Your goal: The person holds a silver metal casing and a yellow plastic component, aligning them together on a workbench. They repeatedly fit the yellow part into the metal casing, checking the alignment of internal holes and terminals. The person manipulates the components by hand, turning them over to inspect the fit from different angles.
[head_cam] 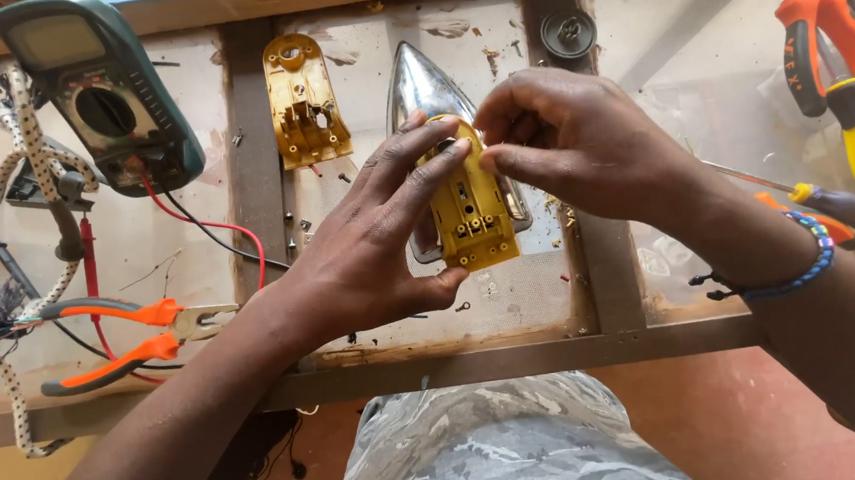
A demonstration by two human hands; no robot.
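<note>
The left hand (378, 243) is gripping the yellow plastic iron housing (467, 207) against the chrome soleplate (419, 88) behind it; the right hand (565, 130) is pinching its top edge. Keeping the left grip steady should help the fingertips align it.

Left hand (377, 238) curled in a grip, right hand (581, 134) pinching beside it, forearms converging.

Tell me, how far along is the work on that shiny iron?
Done: a yellow plastic cover lies detached on the bench, loose screws beside it. In hand: left hand grips a yellow plastic housing over the chrome soleplate; right hand pinches its top. Left: both parts remain unjoined.
</note>
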